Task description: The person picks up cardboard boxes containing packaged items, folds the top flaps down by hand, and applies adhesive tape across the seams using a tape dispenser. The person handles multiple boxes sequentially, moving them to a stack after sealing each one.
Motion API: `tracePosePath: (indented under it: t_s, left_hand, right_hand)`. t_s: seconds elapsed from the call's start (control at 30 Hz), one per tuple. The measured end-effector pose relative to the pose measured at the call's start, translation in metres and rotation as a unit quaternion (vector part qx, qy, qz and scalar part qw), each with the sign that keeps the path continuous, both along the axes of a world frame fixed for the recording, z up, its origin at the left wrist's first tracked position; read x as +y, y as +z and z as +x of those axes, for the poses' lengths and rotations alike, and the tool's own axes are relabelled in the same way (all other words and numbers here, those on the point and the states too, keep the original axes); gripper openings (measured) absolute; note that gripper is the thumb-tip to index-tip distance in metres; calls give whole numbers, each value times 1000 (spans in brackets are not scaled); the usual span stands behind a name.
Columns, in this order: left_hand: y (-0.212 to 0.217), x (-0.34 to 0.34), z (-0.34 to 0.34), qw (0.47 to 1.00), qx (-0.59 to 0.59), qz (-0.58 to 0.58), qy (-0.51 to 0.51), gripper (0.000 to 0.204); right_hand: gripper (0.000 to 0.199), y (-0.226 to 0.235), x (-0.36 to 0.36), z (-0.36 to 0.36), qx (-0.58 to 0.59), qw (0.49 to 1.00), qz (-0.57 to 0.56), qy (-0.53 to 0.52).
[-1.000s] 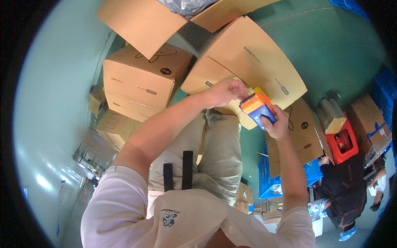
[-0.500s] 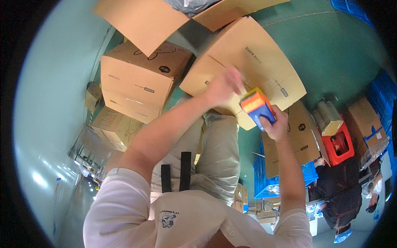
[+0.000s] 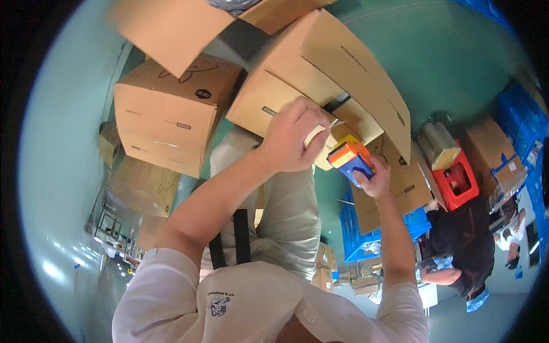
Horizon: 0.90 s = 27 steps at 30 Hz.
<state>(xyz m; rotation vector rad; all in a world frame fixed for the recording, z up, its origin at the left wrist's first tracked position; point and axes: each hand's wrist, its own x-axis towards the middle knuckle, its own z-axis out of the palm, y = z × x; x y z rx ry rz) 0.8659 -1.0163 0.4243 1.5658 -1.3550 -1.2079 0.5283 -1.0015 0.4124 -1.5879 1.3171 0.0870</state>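
Note:
In front of me stands a large cardboard box (image 3: 260,91). Its right flap (image 3: 366,80) is raised, leaving a gap with something dark (image 3: 337,103) inside that I cannot identify. Over the near side of the box, my left hand (image 3: 294,134) is closed in a pinch at a small shiny strip (image 3: 336,122) that looks like tape. Gripped in my right hand (image 3: 374,178) is a blue and orange handheld tape dispenser (image 3: 349,157) with a yellow part, just right of the left fingertips. The dispenser is apart from the left hand.
Another closed carton (image 3: 163,120) stands to the left, with an open box's flap (image 3: 171,34) above it. On the right are a flattened carton (image 3: 394,197), a blue crate (image 3: 357,246) and a red stool (image 3: 457,183). A person in dark clothes (image 3: 463,234) is beyond.
The box's right flap has lifted, showing the gap. My left hand has turned and come nearer, its fingers now pinched. The dispenser stays in my right hand; the whole view has shifted.

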Motion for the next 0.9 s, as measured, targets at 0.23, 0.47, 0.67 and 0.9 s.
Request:
tracePosePath:
  t_s: [0.23,0.47,0.67,0.9]
  left_hand:
    - [-5,-77,-8,969,-172,-155,-85,19]
    - [-93,-12,9,977,-124,-53,-165,29]
    - [-102,-8,7,987,-85,-52,-129,33]
    - [-67,-62,22,983,-111,26,-144,39]
  right_hand:
    - [53,13,-10,11,-15,999,-29,29]
    - [51,6,-3,3,5,998,-41,57]
    - [50,15,-31,41,-110,993,-36,-16]
    - [49,-17,-45,46,-128,990,-60,11]
